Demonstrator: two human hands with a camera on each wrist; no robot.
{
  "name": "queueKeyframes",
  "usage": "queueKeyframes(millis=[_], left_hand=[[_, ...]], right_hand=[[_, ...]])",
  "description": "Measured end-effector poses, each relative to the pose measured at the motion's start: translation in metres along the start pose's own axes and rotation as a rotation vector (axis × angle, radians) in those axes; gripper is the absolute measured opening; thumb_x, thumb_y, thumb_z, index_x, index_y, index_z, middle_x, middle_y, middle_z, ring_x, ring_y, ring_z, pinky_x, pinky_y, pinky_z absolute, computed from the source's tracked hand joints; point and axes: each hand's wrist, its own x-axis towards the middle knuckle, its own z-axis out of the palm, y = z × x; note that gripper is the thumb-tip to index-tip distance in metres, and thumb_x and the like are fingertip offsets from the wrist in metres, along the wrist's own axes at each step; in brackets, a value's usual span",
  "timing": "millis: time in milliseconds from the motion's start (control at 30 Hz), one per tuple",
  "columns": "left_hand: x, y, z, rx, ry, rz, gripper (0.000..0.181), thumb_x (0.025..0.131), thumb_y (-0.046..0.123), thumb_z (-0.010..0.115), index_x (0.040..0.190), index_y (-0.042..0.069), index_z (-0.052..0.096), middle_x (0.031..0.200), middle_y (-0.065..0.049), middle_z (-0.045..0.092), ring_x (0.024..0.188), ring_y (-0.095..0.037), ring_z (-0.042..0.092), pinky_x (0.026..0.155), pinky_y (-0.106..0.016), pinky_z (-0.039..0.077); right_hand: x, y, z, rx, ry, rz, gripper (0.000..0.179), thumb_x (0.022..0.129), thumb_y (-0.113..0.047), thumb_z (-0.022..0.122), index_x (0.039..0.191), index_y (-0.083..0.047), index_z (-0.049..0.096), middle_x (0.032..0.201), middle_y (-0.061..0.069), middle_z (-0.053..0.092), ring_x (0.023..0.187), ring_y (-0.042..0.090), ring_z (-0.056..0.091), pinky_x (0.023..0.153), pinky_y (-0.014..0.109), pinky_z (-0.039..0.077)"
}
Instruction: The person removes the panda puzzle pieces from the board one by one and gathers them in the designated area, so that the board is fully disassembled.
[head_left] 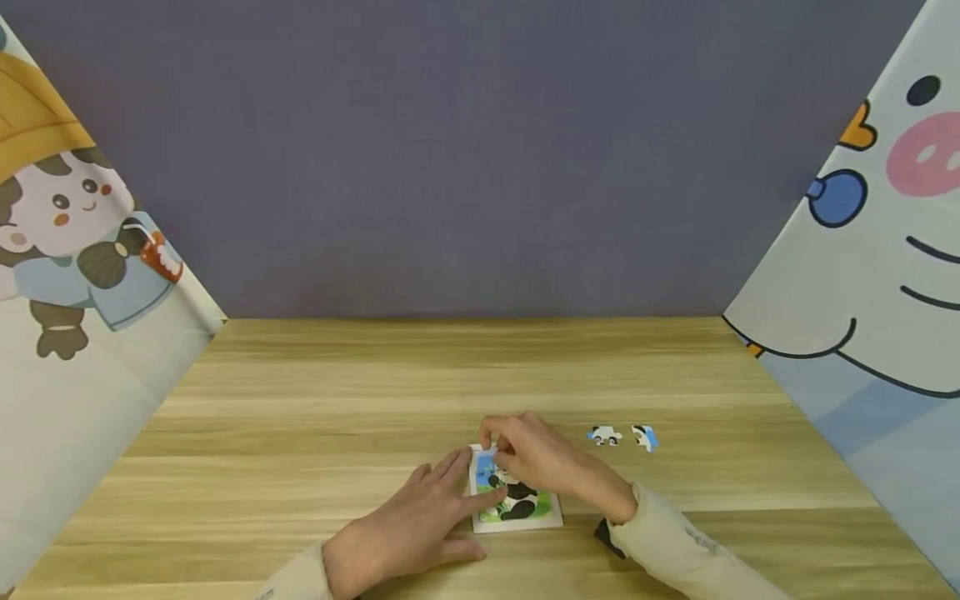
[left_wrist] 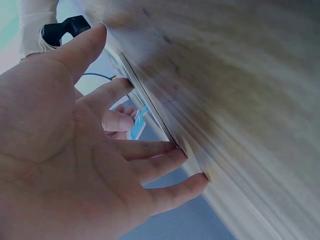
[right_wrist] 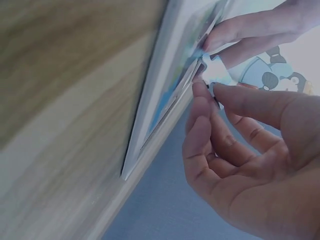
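Observation:
A small panda jigsaw puzzle sits in a white-rimmed tray (head_left: 525, 525) near the table's front. My left hand (head_left: 420, 517) lies along the tray's left side with fingers extended, and its index finger reaches over the panda picture. Above the tray's upper part, my right hand (head_left: 551, 458) pinches a puzzle piece between thumb and fingers. In the left wrist view that puzzle piece (left_wrist: 137, 126) appears bright blue; in the right wrist view it is tilted close over the tray. My fingers hide much of the piece and the tray's top in the head view.
Two loose puzzle pieces with panda markings lie right of the tray: one mostly white piece (head_left: 604, 435) and one blue-edged piece (head_left: 645, 437). A dark grey panel (head_left: 472, 167) rises behind the wooden table (head_left: 300, 400), with cartoon-printed panels at both sides.

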Motion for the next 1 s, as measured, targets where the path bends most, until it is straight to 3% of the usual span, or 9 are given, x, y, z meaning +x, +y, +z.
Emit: queueKeyframes(millis=[200,600,1000], left_hand=[[0.000,0.001,0.000,0.013,0.006,0.003,0.067,0.092,0.060,0.056,0.152,0.038,0.038,0.161,-0.024,0.020,0.148,-0.040,0.022,0.101,-0.069,0.037],[-0.001,0.001,-0.002,-0.013,-0.003,-0.003,0.067,0.092,0.058,0.059,0.152,0.037,0.040,0.161,-0.025,0.020,0.148,-0.041,0.021,0.102,-0.070,0.036],[-0.002,0.002,0.000,0.004,0.020,-0.007,0.066,0.092,0.058,0.060,0.151,0.038,0.041,0.159,-0.027,0.023,0.146,-0.041,0.026,0.101,-0.067,0.038]], right_hand=[[0.000,-0.001,-0.001,-0.005,0.011,-0.005,0.016,0.091,0.004,0.066,0.099,-0.009,0.064,0.073,0.001,0.065,0.054,0.004,0.055,0.052,0.019,0.050],[0.000,-0.002,-0.001,-0.008,0.019,-0.028,0.015,0.091,0.005,0.066,0.099,-0.007,0.064,0.072,0.003,0.065,0.054,0.003,0.054,0.051,0.019,0.048],[-0.013,-0.002,-0.015,-0.020,0.080,-0.013,0.013,0.093,0.001,0.065,0.101,-0.010,0.065,0.078,0.004,0.068,0.055,0.004,0.057,0.052,0.021,0.049]])
